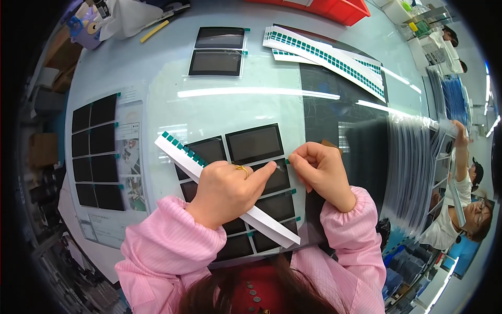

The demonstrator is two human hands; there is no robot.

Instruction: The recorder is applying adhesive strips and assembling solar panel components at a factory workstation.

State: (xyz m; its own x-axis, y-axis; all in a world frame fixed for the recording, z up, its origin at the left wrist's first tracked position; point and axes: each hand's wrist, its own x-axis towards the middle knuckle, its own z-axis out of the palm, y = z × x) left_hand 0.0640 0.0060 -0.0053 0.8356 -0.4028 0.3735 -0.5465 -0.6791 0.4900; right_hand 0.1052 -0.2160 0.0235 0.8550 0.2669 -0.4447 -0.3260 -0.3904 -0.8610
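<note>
My left hand is closed round a long white paper strip with a row of green adhesive tabs on its upper end. Its index finger stretches out onto a dark rectangular panel. At that panel's right edge, my right hand is in a pinch at a small green tab; its fingertips partly hide it. Several dark panels lie in two columns beneath my hands, partly covered by the left hand and the strip. Lower panels on the right carry green tabs at their edges.
More dark panels lie at the left and at the back. White strips with green tabs are piled at the back right, near a red bin. Thin clear sheets stand at the right; beyond is another person.
</note>
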